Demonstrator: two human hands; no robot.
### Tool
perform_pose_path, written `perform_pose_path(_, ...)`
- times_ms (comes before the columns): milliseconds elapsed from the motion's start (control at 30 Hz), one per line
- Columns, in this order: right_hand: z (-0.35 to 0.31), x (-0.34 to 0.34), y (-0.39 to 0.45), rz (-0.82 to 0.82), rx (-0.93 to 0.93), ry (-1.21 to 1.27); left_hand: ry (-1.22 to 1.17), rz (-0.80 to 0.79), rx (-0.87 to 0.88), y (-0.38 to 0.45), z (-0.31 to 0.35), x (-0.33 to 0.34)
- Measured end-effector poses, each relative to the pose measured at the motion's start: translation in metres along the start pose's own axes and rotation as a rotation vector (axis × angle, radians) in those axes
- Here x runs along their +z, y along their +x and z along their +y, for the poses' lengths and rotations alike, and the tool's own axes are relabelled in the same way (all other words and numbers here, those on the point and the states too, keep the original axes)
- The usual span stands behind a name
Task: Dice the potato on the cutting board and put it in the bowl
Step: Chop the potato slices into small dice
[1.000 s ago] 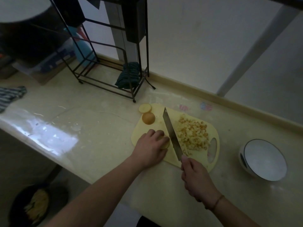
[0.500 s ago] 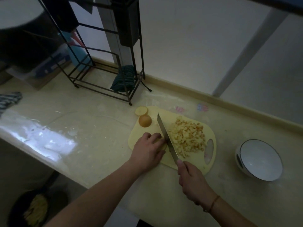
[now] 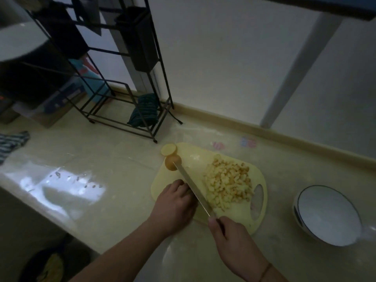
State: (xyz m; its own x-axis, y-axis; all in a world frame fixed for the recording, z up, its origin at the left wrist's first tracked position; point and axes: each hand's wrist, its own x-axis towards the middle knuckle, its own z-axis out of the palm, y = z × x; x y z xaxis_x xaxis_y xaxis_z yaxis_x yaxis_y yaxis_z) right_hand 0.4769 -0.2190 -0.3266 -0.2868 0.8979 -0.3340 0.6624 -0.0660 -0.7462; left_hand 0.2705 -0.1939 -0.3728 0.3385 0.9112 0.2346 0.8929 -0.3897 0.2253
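While the right hand [image 3: 234, 239] grips the knife [image 3: 193, 190], the left hand [image 3: 175, 206] curls over something hidden.

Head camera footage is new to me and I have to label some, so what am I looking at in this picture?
The camera sits on a person's head and looks forward and down, so the two bare arms reaching in from below are the wearer's own. The right hand grips the handle of a kitchen knife, its blade lying across a yellow cutting board on a pale counter. The left hand rests curled on the board beside the blade; whatever potato piece it steadies is hidden under it. Right of the blade lies a heap of diced potato. At the board's far corner sit a rounded potato end and a flat potato slice. A white bowl stands off to the right with no potato in it. A black wire rack stands behind.
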Motion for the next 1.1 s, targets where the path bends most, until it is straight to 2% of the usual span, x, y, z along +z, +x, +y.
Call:
perform_pose_path(733,-0.003,-0.006,-0.013,-0.019,-0.035,0.125,-0.056,0.075,0.033,-0.005,-0.003,0.002)
perform_pose_path(1100,-0.004,-0.024,0.010,-0.074,0.010,0.082,-0.053,0.074,-0.055,0.008,-0.002,0.007)
